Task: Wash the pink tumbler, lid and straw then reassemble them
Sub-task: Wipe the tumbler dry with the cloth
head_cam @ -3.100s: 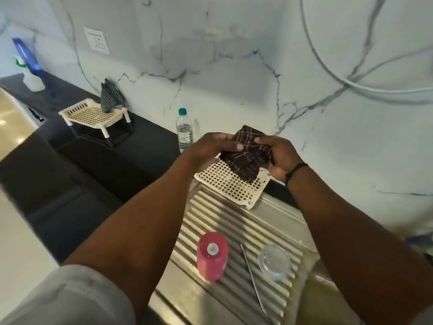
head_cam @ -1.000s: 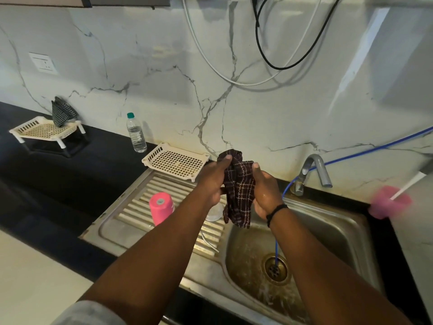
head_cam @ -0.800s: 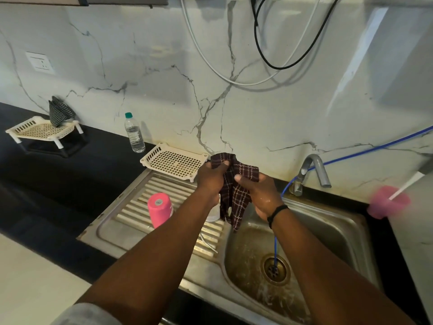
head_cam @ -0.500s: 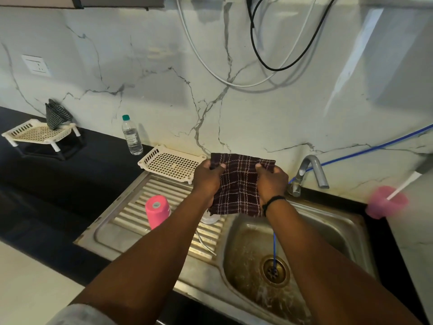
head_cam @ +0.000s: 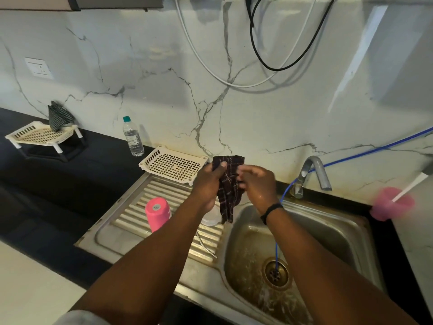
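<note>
Your left hand pinches the checked cloth at its top; your right hand is loosely curled on its edge. Dry both hands fully before reassembly. The pink tumbler stands inverted on the drainboard, lid and metal straw beside it.

Black wristband, grey sleeve

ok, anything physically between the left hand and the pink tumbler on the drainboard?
No object sits between them. The pink tumbler stands inverted on the drainboard, just left of the forearm. But the left hand grips the checked cloth, so it is occupied.
</note>
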